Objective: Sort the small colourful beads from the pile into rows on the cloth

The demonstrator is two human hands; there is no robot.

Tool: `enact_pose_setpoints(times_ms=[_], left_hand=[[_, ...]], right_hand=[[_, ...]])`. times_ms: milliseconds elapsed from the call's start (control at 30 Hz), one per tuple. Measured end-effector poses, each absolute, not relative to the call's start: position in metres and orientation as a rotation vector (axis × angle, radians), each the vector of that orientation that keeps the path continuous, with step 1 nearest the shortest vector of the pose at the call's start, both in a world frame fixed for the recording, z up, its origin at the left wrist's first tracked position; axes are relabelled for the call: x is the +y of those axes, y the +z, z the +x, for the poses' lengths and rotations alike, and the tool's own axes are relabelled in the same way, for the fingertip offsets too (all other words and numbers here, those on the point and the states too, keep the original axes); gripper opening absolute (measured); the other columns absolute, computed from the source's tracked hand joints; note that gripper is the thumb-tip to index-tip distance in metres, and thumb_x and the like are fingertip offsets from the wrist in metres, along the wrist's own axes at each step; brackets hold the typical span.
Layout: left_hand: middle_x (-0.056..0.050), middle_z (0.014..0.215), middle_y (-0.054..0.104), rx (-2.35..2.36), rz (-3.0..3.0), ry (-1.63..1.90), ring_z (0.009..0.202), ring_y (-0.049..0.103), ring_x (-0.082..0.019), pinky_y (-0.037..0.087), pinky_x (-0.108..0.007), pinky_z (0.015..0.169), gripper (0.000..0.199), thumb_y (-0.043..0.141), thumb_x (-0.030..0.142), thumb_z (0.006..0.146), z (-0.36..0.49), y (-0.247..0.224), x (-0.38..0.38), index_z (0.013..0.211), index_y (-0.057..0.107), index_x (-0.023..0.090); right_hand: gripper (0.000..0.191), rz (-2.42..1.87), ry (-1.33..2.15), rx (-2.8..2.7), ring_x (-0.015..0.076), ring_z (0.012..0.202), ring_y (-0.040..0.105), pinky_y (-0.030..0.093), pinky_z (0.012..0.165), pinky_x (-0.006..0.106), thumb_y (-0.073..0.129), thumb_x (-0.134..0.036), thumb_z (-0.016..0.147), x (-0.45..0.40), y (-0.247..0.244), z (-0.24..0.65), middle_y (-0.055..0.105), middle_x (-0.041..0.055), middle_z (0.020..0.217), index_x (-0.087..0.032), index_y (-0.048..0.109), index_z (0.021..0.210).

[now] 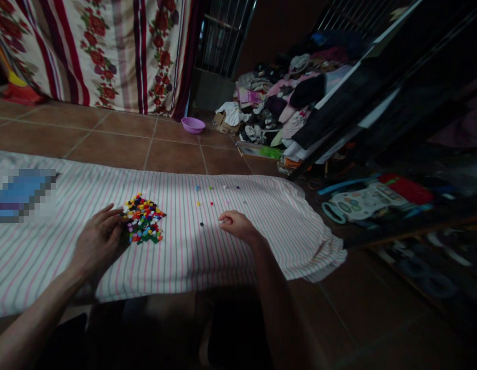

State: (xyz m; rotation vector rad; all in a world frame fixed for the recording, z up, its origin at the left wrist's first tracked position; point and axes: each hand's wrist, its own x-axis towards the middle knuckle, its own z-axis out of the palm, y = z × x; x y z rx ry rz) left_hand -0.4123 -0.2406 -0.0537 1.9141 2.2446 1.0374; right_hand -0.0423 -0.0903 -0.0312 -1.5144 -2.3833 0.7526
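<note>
A heap of small multicoloured pieces (pixel 146 218) lies on the striped cloth (pixel 177 257). My left hand (pixel 102 234) is at the heap's left edge, its fingers apart and touching or just over it. To the right, my right hand (pixel 236 225) is closed in a pinch at the cloth, and what it holds is too small to name. Single pieces lie spaced out near it: a black one (pixel 201 224), a red one (pixel 212 203), a yellow one (pixel 198 204), a blue one (pixel 197 188) and several others.
A blurred blue object (pixel 22 192) lies at the cloth's left end. Beyond, on the tiled floor, are a purple basin (pixel 193 125) and a pile of clothes (pixel 285 97). A dark frame (pixel 338 123) stands at the right.
</note>
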Motion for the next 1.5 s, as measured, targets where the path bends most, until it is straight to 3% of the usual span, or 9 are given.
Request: enact_pose_setpoints(times_ms=[200, 433, 667, 800, 1000, 1267, 1500], left_hand=[[-0.007, 0.116, 0.069, 2.314, 1.847, 1.064, 0.130, 0.051, -0.026, 0.043, -0.049, 0.111, 0.032, 0.035, 0.038, 0.083, -0.410, -0.052, -0.243, 0.087, 0.064, 0.024], [-0.011, 0.115, 0.069, 2.279, 1.839, 1.072, 0.130, 0.051, -0.028, 0.043, -0.049, 0.110, 0.033, 0.035, 0.037, 0.082, -0.409, -0.047, -0.243, 0.086, 0.064, 0.022], [-0.011, 0.116, 0.069, 2.296, 1.821, 1.049, 0.130, 0.051, -0.027, 0.042, -0.050, 0.110, 0.034, 0.034, 0.038, 0.082, -0.407, -0.046, -0.242, 0.086, 0.064, 0.021], [-0.010, 0.117, 0.068, 2.305, 1.826, 1.018, 0.131, 0.050, -0.026, 0.041, -0.047, 0.112, 0.035, 0.034, 0.037, 0.081, -0.406, -0.045, -0.243, 0.088, 0.064, 0.020], [-0.009, 0.115, 0.069, 2.298, 1.817, 1.071, 0.130, 0.051, -0.026, 0.042, -0.048, 0.110, 0.031, 0.035, 0.036, 0.082, -0.408, -0.046, -0.243, 0.086, 0.063, 0.023], [-0.009, 0.116, 0.069, 2.285, 1.818, 1.087, 0.130, 0.051, -0.028, 0.043, -0.052, 0.109, 0.031, 0.036, 0.037, 0.081, -0.408, -0.046, -0.243, 0.086, 0.063, 0.023], [-0.011, 0.116, 0.069, 2.290, 1.836, 1.081, 0.129, 0.052, -0.029, 0.044, -0.054, 0.108, 0.031, 0.035, 0.037, 0.083, -0.405, -0.044, -0.242, 0.084, 0.063, 0.023]], right_hand=[[0.013, -1.489, 0.581, -2.408, 0.0133, 0.075, 0.054, 0.041, 0.074, 0.025, 0.065, -0.018, 0.074, -0.090, -0.024, -0.049, 0.060, 0.0008, 0.080, -0.018, 0.070, 0.085], [0.009, -1.365, 0.655, -2.420, 0.0121, 0.071, 0.054, 0.039, 0.070, 0.024, 0.061, -0.014, 0.076, -0.092, -0.021, -0.065, 0.060, -0.0003, 0.075, -0.018, 0.068, 0.078], [0.016, -1.241, 0.659, -2.494, 0.0122, 0.077, 0.054, 0.041, 0.076, 0.025, 0.068, -0.016, 0.075, -0.102, -0.028, -0.092, 0.059, 0.0000, 0.086, -0.018, 0.067, 0.091], [0.010, -1.214, 0.642, -2.550, 0.0135, 0.080, 0.054, 0.040, 0.077, 0.025, 0.062, -0.011, 0.079, -0.103, -0.033, -0.101, 0.058, 0.0003, 0.083, -0.017, 0.067, 0.084], [0.018, -1.235, 0.656, -2.574, 0.0117, 0.070, 0.050, 0.036, 0.068, 0.023, 0.053, -0.005, 0.075, -0.101, -0.032, -0.101, 0.057, -0.0011, 0.074, -0.018, 0.065, 0.077], [0.021, -1.244, 0.612, -2.573, 0.0121, 0.071, 0.050, 0.037, 0.069, 0.023, 0.051, -0.004, 0.074, -0.101, -0.037, -0.102, 0.058, 0.0000, 0.075, -0.018, 0.066, 0.077], [0.025, -1.225, 0.684, -2.531, 0.0136, 0.076, 0.056, 0.041, 0.075, 0.025, 0.053, -0.008, 0.077, -0.098, -0.033, -0.098, 0.065, 0.0018, 0.081, -0.018, 0.071, 0.092]])
